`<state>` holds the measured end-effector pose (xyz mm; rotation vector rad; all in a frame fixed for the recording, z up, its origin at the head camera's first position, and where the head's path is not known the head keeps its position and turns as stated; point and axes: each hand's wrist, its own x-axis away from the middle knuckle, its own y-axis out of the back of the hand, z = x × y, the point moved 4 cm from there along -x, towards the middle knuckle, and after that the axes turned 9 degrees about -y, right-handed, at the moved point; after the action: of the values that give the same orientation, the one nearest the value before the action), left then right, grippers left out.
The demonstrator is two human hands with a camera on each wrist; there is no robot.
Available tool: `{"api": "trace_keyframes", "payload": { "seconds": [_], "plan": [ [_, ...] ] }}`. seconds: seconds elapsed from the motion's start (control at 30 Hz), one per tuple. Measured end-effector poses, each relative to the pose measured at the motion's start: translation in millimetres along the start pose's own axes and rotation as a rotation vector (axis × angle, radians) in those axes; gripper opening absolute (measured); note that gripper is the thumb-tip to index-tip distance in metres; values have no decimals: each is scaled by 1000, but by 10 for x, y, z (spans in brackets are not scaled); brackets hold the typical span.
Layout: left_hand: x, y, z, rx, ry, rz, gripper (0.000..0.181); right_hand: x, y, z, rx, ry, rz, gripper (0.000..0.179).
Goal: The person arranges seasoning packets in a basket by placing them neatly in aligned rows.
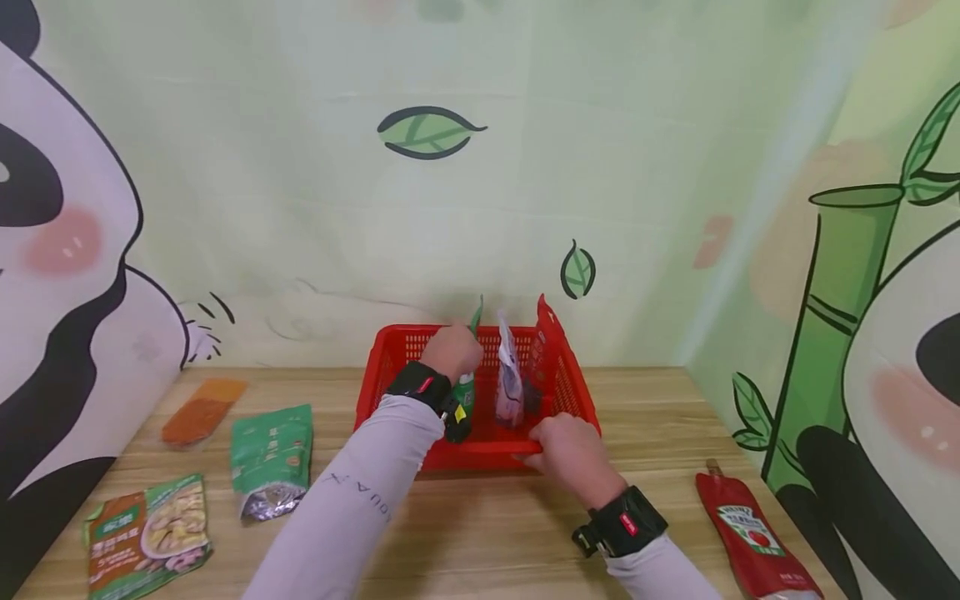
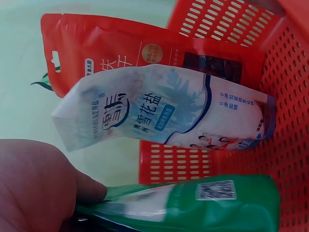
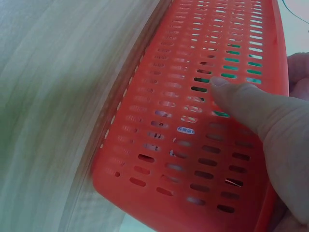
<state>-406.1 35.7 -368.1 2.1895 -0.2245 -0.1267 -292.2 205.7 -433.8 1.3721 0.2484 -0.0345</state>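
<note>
A red plastic basket (image 1: 480,457) with slotted walls stands at the back of the table. My left hand (image 1: 453,352) is inside its left part and pinches the upper end of a green pouch (image 2: 236,205). Beside that pouch, a white and blue salt bag (image 2: 145,111) stands upright in the basket. Behind the salt, toward the right wall, is a red pouch (image 2: 120,48) with a hanging hole. My right hand (image 1: 572,454) grips the basket's front rim near the right corner, its thumb lying against the slotted outside wall in the right wrist view.
On the left of the table lie an orange-brown packet (image 1: 202,411), a green pouch with a silver bottom (image 1: 272,458) and a brown-green food packet (image 1: 150,537). A red ketchup pouch (image 1: 753,533) lies at the right edge. A printed cloth backdrop (image 1: 300,208) hangs behind.
</note>
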Motion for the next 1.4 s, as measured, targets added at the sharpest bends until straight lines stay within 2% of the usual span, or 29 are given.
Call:
{"api": "trace_keyframes", "payload": {
  "seconds": [0.17, 0.4, 0.63, 0.83, 1.13, 1.4],
  "plan": [
    [-37, -59, 44, -14, 23, 61, 21, -5, -11, 22, -3, 12, -9, 21],
    [-79, -113, 109, 42, 71, 69, 22, -15, 8, 57, -1, 26, -21, 22],
    [-100, -152, 99, 49, 80, 92, 25, -18, 33, 50, 7, 30, -28, 20],
    [-169, -267, 117, 71, 74, 64, 26, -21, 30, 44, 12, 27, -25, 26],
    [-171, -402, 112, 182, 70, 47, 25, -20, 35, 49, 10, 20, -17, 22],
    [-151, -519, 77, 178, 38, 6, 26, 12, 14, 22, 6, 1, 5, 22]
  ]
}}
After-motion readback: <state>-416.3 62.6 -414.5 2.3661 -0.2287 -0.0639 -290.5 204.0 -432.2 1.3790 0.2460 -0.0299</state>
